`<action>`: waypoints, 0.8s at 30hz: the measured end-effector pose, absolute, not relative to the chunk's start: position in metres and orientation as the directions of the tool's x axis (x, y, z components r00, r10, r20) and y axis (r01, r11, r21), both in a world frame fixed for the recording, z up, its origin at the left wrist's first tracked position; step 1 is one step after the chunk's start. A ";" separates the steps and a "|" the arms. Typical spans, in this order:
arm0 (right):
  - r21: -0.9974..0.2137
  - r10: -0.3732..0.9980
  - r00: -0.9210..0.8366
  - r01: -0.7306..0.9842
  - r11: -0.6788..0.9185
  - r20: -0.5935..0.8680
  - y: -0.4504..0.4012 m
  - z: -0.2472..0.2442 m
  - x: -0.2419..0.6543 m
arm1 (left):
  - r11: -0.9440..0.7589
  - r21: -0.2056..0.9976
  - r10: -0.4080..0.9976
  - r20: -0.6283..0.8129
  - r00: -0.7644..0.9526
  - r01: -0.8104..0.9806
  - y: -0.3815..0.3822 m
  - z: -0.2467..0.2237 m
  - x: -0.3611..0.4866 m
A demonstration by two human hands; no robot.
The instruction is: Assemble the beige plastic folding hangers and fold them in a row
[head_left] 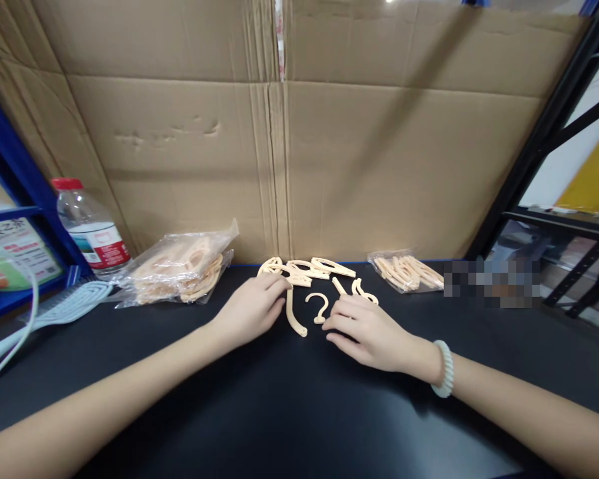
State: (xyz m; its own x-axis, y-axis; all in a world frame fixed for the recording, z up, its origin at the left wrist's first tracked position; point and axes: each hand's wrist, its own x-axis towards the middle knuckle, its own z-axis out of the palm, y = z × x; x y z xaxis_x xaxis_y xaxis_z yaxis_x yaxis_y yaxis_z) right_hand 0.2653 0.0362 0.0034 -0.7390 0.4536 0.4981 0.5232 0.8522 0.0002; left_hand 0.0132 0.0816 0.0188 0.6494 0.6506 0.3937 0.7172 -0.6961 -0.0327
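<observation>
My left hand (253,307) is closed, its curled fingertips at the upper end of a curved beige hanger arm (294,318) that lies on the black table. My right hand (367,330) rests low over the table, palm down with its fingers apart. Another slim beige piece (337,286) sticks out beyond its knuckles, the lower part hidden beneath the hand. Between the hands lies a beige hanger hook (320,309), close to my right fingertips. A curved beige piece (363,291) lies just beyond my right hand, partly covered by it.
Several loose beige hanger parts (333,267) lie at the back against the cardboard wall (379,166). Bagged parts stand left (180,269) and right (406,271). At the left are a bottle (92,233), a pale-blue hairbrush (74,303) and a white cable (32,313). Shelf frames flank the black table (279,412).
</observation>
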 end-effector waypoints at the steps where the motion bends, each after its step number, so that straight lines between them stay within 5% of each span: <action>1: 0.023 0.431 -0.750 0.510 0.860 0.501 0.035 0.002 0.263 | -0.675 -0.045 0.667 0.389 0.636 0.736 0.092 0.022 0.011; 8: 0.081 0.389 -0.781 0.484 0.871 0.489 0.032 -0.003 0.260 | -0.705 -0.090 0.678 0.204 0.706 0.703 0.154 0.036 0.012; 14: -0.005 0.438 -0.810 0.474 0.881 0.390 0.024 0.003 0.255 | -0.734 -0.085 0.671 0.064 0.739 0.674 0.174 0.040 0.022; 24: -0.072 0.456 -0.854 0.453 0.889 0.252 0.020 0.010 0.246 | -0.757 -0.023 0.635 0.210 0.744 0.653 0.174 0.041 0.021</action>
State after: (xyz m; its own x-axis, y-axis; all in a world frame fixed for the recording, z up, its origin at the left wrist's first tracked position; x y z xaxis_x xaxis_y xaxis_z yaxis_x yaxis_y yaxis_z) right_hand 0.2459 0.0202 0.0102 -0.8539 0.4556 0.2516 0.4530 0.8886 -0.0718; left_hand 0.0207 0.1742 0.0413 0.7438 0.6347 0.2095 0.6526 -0.7573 -0.0226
